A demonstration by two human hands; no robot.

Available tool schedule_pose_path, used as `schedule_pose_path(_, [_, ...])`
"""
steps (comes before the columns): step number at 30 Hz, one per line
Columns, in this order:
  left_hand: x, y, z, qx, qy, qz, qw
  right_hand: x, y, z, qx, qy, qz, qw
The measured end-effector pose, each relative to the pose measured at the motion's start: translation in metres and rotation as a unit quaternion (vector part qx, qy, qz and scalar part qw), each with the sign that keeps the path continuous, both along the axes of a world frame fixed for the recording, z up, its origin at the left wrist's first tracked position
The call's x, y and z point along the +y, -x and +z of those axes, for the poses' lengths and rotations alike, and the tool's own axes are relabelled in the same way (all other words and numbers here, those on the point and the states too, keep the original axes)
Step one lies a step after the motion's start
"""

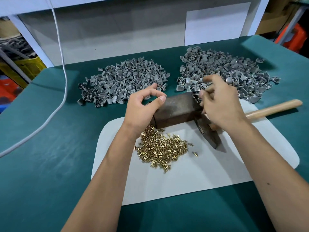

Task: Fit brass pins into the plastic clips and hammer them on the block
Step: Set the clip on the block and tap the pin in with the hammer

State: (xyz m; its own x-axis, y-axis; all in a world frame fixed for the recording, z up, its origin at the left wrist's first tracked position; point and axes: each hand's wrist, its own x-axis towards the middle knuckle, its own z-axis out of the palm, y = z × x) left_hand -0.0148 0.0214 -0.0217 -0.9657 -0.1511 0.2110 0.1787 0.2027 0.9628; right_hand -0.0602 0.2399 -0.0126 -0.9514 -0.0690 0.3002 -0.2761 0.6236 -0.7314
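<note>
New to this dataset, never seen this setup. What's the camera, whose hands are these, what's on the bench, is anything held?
There is no robot. One wide-angle camera worn on a person's head looks down at their bare hands.

On the green bench lies a white mat carrying a dark metal block, a heap of brass pins and a hammer with a wooden handle. Behind it sit two piles of grey plastic clips, left and right.

The left hand rests curled against the block. The right hand hovers over the block's right end, fingers curled; whether it pinches a clip is unclear.
</note>
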Motion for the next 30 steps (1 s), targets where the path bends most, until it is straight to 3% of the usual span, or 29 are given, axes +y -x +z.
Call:
schedule_pose_path(18, [-0.002, 0.003, -0.003, -0.009, 0.007, 0.042, 0.999, 0.005, -0.011, 0.006, 0.060, -0.050, -0.032, 0.996])
schedule_pose_path(20, [-0.008, 0.008, -0.007, -0.009, 0.055, 0.117, 0.992, 0.003, -0.015, 0.008, 0.072, -0.075, -0.037, 0.994])
schedule_pose_path(24, [-0.033, 0.009, -0.014, -0.041, 0.195, 0.278, 0.940, -0.006, -0.025, 0.016, 0.134, -0.115, -0.052, 0.983])
schedule_pose_path(27, [-0.047, 0.007, -0.019, -0.077, 0.239, 0.298, 0.921, -0.024, -0.037, 0.022, 0.185, -0.130, 0.026, 0.974])
schedule_pose_path(30, [-0.053, 0.008, -0.022, -0.090, 0.268, 0.275, 0.919, -0.051, -0.050, 0.025, 0.193, -0.206, 0.142, 0.949])
